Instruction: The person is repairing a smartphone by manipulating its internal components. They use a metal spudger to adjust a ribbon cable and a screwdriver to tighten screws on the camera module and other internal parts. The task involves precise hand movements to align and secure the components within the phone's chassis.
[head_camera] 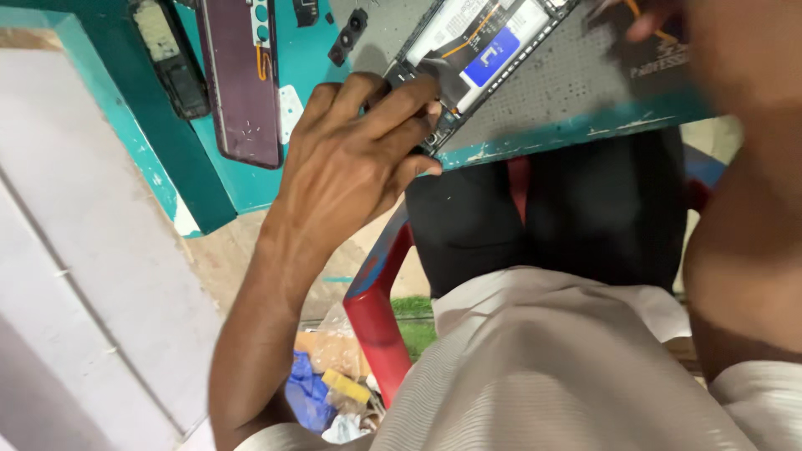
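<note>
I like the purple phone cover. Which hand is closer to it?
Left. The left hand grips the opened phone just beside the purple cover; the right hand is far across the mat.

Teal table [209, 179] edge, paint chipped pale along the rim, and a grey dotted mat [576, 79] lying on top. The opened phone [480, 46] shows a black frame, a white panel, a bright blue patch and a thin orange cable. Off to the side, a dark plum back cover [242, 79] with teal camera rings. Down below, a red chair [376, 309] frame, black trousers [543, 221], a white finely striped shirt [543, 376]. On the floor, a blue bag [307, 392] and a yellow scrap [345, 386].
</note>
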